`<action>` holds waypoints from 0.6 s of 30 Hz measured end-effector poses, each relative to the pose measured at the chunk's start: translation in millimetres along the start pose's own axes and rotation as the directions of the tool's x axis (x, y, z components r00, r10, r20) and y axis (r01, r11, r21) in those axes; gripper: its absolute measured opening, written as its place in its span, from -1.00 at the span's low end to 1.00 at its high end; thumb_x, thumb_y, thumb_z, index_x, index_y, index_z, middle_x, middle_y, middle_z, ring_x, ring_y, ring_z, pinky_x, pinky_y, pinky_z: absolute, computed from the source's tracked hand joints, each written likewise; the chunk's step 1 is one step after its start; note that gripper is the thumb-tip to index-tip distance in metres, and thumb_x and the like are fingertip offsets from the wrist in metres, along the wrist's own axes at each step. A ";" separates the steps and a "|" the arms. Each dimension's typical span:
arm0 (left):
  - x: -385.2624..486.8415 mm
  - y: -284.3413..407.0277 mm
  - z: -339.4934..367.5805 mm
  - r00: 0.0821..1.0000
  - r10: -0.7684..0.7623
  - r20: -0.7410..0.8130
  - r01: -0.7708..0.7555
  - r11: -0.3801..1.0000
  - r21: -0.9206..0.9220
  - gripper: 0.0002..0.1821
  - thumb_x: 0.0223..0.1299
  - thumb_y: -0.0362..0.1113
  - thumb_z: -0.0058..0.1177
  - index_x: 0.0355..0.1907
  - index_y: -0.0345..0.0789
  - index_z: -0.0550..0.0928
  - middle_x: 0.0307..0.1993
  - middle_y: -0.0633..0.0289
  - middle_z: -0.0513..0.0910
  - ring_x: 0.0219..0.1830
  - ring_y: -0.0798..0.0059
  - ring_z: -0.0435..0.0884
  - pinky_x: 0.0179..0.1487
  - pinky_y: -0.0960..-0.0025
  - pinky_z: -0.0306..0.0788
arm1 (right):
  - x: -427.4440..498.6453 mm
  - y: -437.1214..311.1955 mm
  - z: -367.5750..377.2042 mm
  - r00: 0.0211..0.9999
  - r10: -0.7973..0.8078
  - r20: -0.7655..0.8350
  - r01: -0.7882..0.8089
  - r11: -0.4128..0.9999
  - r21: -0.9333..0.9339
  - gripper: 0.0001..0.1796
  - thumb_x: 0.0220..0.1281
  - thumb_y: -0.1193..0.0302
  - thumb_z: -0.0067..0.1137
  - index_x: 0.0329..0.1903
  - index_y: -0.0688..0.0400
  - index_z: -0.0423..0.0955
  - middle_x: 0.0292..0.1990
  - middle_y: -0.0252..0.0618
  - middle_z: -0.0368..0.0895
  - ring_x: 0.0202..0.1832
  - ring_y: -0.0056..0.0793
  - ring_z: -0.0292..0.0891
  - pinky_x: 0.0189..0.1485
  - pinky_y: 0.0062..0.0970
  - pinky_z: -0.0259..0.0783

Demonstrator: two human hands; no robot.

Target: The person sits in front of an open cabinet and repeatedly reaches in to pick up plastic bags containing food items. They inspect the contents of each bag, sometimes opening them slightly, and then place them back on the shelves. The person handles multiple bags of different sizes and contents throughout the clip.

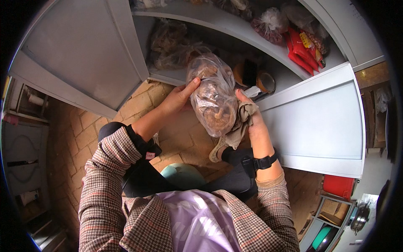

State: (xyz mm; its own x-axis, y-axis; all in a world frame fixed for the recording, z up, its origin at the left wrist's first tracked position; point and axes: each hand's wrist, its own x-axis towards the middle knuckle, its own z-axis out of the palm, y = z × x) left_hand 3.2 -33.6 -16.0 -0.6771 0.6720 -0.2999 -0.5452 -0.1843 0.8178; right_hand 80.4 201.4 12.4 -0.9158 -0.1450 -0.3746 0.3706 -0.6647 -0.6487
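Note:
Between my two hands is a clear plastic bag (212,97) with brown, lumpy food inside, perhaps dried mushrooms. My left hand (179,97) grips it from the left side, thumb on top of the plastic. On the other side my right hand (252,115) supports the bag and also holds a crumpled grey-brown cloth (241,126) against it. The bag is held up in front of an open cupboard, over the brick floor. Behind it, on the lower shelf (162,75), another plastic bag (170,44) of brown contents lies in shadow.
Cupboard doors stand open at left (82,47) and right (315,123). Red packets (299,50) and a knotted bag (269,25) sit on the upper shelf. A round jar (266,82) and a dark phone-like object (249,73) are on the lower one. A red container (338,186) stands lower right.

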 end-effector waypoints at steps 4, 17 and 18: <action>1.4 -2.2 -1.8 1.000 0.005 0.004 -0.005 1.000 -0.020 -0.18 0.42 0.32 -0.14 0.37 -0.40 0.33 0.23 0.08 0.52 0.23 0.36 0.54 0.37 0.23 0.37 | 0.6 0.7 0.9 1.000 -0.013 0.016 0.013 1.000 -0.009 -0.50 0.29 0.22 0.34 0.13 0.23 0.44 0.05 -0.14 0.63 0.03 -0.32 0.63 0.11 -0.32 0.60; -11.8 7.1 6.1 0.966 0.149 0.209 -0.146 0.989 -0.030 -0.30 0.21 -0.33 0.30 0.38 -0.36 0.33 0.28 0.15 0.49 0.30 0.39 0.47 0.39 0.26 0.32 | -2.9 -5.8 -8.5 0.932 -0.362 -0.018 0.278 0.745 -0.606 -0.56 0.18 0.47 0.27 0.13 0.20 0.45 -0.09 -0.39 0.58 -0.03 -0.59 0.50 0.09 -0.56 0.39; -12.3 8.7 5.9 0.976 0.082 0.202 -0.087 0.996 0.016 -0.23 0.17 -0.32 0.33 0.41 -0.36 0.30 0.30 0.17 0.47 0.34 0.37 0.42 0.42 0.26 0.27 | -3.0 -3.9 -8.2 0.912 -0.411 0.003 0.322 0.711 -0.625 -0.61 0.22 0.55 0.18 0.12 0.19 0.47 -0.10 -0.42 0.55 -0.06 -0.67 0.46 0.09 -0.60 0.35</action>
State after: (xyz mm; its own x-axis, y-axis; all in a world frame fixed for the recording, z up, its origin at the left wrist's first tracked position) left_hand 9.7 -39.2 -2.3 -0.6058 0.7854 -0.1270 -0.4767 -0.2304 0.8484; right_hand 83.0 210.4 10.6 -0.9877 0.1382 -0.0730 0.0651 -0.0613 -0.9960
